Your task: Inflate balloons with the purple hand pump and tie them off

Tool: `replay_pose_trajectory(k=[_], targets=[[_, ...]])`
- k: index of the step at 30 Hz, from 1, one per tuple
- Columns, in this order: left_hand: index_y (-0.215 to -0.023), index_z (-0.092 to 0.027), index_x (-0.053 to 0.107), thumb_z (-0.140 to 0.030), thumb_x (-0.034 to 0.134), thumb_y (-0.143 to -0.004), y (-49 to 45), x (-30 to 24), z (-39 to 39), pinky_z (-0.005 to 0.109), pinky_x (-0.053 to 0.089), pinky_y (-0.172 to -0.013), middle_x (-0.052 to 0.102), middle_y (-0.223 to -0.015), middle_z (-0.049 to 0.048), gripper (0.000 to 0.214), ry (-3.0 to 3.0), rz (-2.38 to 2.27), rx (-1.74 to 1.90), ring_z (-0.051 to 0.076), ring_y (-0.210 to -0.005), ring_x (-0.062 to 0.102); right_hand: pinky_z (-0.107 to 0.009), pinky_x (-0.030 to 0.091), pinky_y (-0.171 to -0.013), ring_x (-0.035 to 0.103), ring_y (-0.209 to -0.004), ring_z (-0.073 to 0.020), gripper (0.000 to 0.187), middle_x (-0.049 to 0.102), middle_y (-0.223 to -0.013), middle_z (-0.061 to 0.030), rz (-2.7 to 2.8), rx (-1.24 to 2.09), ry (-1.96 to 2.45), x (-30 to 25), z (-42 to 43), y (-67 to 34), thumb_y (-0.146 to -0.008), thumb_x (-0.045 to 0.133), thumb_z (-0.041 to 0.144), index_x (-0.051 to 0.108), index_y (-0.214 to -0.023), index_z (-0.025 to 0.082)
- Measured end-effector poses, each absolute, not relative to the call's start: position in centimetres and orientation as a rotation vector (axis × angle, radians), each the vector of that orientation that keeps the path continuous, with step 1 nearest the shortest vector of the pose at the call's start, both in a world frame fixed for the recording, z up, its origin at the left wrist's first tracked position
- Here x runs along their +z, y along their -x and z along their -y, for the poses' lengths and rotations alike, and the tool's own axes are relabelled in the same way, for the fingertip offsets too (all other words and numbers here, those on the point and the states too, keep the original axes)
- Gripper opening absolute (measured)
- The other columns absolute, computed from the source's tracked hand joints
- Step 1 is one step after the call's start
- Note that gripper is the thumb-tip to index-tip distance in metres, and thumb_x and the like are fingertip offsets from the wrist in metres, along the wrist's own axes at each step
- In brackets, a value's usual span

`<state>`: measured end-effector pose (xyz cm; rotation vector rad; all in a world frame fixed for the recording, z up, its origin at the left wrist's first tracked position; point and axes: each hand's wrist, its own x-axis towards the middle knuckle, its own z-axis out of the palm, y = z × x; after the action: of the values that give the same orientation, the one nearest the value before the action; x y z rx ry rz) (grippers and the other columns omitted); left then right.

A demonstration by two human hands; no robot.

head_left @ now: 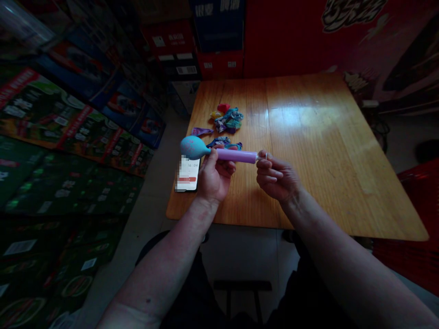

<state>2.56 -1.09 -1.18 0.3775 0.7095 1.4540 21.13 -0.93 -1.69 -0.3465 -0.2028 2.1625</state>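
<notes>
A purple balloon pump (236,156) lies level between my hands above the wooden table. My left hand (216,176) is closed round its nozzle end, where the neck of a partly inflated blue balloon (192,147) with pink print is fitted. At the other end, my right hand (276,176) grips the pump's white handle, pressed close to the barrel. Just beyond the pump lie flat blue patterned balloons (222,141), partly hidden by my left hand. A flat purple balloon (200,131) rests near them.
Several colourful uninflated balloons (229,119) are heaped farther back on the table (308,151). A lit phone (188,176) lies at the table's left edge. Stacked green cartons (68,192) stand on the left, red and blue boxes (219,27) behind, and a dark stool (243,286) below.
</notes>
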Motion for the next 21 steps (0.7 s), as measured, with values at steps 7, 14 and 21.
replay_pose_trajectory(k=[7,14,21], targets=[[-0.101,-0.019,0.072,-0.042,0.068,-0.101,-0.7,-0.2,0.4,0.025,0.050,-0.061,0.081,-0.104,0.0106,0.024,-0.375,-0.806,1.513,0.011,-0.062,0.064,-0.010,0.026,-0.038,0.013,-0.040,-0.0016,0.022,0.054,-0.067,0.0084,0.340,2.037,0.624,0.8,0.7,-23.6,-0.105,0.046,0.014,0.066,-0.096,0.019],[-0.104,-0.019,0.070,-0.038,0.065,-0.103,-2.8,-1.1,1.2,0.022,0.049,-0.059,0.080,-0.104,0.0108,0.020,-0.313,-0.756,1.465,0.010,-0.062,0.064,-0.007,0.032,-0.042,0.020,-0.042,-0.0001,0.007,0.058,-0.069,0.0080,0.279,2.100,0.494,-0.6,1.3,-21.6,-0.099,0.060,0.014,0.065,-0.098,0.018],[-0.104,-0.020,0.071,-0.041,0.064,-0.104,-2.4,-0.5,1.0,0.022,0.049,-0.062,0.080,-0.107,0.0110,0.022,-0.335,-0.769,1.422,0.010,-0.064,0.064,-0.006,0.035,-0.043,0.025,-0.042,0.0008,0.011,0.063,-0.073,0.0073,0.267,2.142,0.461,-0.9,1.0,-21.6,-0.100,0.057,0.013,0.065,-0.103,0.019]])
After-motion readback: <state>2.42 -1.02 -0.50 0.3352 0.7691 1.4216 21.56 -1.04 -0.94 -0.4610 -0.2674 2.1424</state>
